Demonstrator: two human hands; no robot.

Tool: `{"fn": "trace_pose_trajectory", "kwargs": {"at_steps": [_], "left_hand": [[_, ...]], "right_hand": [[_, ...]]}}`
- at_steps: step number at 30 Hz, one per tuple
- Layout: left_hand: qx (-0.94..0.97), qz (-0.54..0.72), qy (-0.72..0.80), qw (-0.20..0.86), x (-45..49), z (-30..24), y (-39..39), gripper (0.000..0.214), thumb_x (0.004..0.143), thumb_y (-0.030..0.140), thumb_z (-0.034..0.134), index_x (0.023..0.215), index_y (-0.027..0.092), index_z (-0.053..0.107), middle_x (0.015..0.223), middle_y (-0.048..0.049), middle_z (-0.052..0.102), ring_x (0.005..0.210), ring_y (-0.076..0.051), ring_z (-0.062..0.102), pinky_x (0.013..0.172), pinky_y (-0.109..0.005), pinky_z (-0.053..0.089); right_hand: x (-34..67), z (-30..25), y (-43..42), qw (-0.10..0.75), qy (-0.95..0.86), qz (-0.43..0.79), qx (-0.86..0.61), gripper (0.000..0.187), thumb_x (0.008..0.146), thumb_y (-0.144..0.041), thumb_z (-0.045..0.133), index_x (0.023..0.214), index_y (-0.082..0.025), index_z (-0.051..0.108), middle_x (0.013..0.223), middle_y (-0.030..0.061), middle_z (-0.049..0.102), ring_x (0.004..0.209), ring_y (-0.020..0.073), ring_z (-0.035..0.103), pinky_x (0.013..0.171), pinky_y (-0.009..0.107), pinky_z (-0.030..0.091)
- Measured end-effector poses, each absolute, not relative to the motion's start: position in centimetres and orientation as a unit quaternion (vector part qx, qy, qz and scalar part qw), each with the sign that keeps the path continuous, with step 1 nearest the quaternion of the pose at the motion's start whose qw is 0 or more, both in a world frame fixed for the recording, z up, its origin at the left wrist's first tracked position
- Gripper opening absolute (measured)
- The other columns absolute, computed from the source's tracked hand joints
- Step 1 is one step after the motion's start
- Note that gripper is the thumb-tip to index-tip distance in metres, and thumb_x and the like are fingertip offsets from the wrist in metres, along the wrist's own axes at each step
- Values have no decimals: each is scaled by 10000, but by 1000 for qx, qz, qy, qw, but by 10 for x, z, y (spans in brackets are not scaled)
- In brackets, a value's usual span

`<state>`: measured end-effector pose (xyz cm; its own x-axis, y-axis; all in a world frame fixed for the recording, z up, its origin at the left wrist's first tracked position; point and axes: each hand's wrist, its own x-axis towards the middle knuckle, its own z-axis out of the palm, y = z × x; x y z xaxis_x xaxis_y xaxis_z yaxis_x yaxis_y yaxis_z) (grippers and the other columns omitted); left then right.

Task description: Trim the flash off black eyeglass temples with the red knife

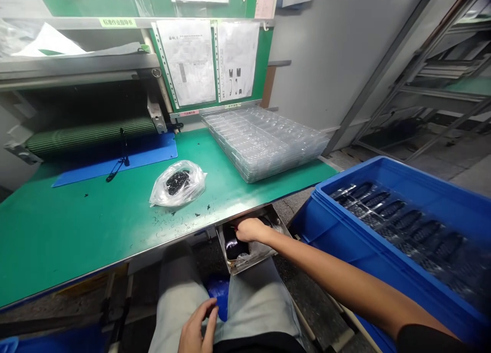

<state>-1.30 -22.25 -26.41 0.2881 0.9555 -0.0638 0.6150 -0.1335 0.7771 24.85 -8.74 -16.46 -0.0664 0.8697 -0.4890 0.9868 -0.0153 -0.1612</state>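
Where the hand [249, 230] reaches, a bin [276, 225] holds parts [233, 243].

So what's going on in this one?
A seated person has their right hand in a small metal tray under the edge of a green workbench, above something dark. Their left hand rests on their thigh. On the bench lie a plastic bag of black parts and a stack of clear trays. A blue crate sits to their right.

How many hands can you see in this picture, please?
2: the right hand is in the metal tray under the bench; the left hand rests by the thigh.
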Motion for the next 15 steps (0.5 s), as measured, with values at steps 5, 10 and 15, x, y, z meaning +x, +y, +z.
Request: {"fn": "trace_pose_trajectory", "kwargs": {"at_steps": [5, 10, 15], "left_hand": [[744, 171, 551, 337, -20, -267, -202, 404, 921, 445, 417, 1075, 206, 704, 1118, -82, 733, 1038, -238, 684, 901, -313, 545], [737, 96, 624, 241, -43, -276, -149, 297, 930, 278, 520, 1155, 120, 631, 1227, -136, 648, 1171, -261, 589, 1036, -458, 434], [704, 24, 693, 153, -68, -284, -81, 318, 928, 299, 583, 1210, 152, 586, 1299, -120, 570, 1195, -280, 542, 1016, -535, 424]], "right_hand": [[262, -157, -115, 105, 706, -217, 666, 297, 964, -350, 579, 1189, -156, 590, 1151, 85, 621, 996, 221, 625, 876, 439, 529], [270, -156, -131, 101, 730, -210, 643, 312, 970, -350, 570, 1220, -164, 579, 1148, 83, 625, 995, 222, 628, 883, 448, 525], [259, -163, -131, 103, 749, -221, 617, 321, 961, -351, 585, 1223, -166, 580, 1125, 79, 635, 969, 216, 637, 867, 438, 534]]}}
